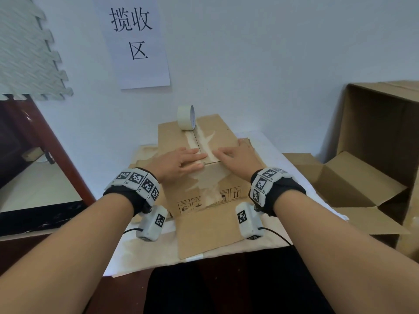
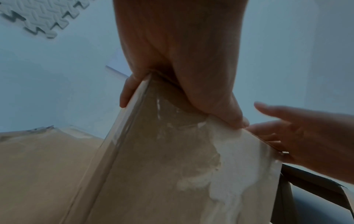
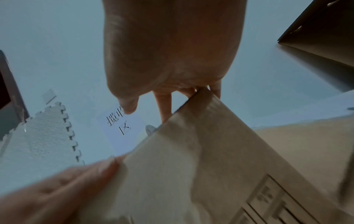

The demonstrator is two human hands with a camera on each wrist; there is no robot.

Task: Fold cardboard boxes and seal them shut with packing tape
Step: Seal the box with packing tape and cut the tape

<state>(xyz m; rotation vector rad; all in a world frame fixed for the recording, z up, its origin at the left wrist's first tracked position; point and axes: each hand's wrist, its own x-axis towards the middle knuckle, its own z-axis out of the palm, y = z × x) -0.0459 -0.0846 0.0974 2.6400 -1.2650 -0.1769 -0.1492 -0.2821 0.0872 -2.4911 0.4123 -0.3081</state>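
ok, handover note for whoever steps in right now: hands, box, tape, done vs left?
Left hand: flat, fingers straight, pressing the box top beside the centre seam.
Right hand: flat on the other side of the seam, fingers straight.
Tape roll: standing on edge at the far end of the box top; a strip runs from it along the seam.
Done: top flaps closed, strip laid.
Left: smooth the strip down, cut it from the roll. Opened boxes wait at right.
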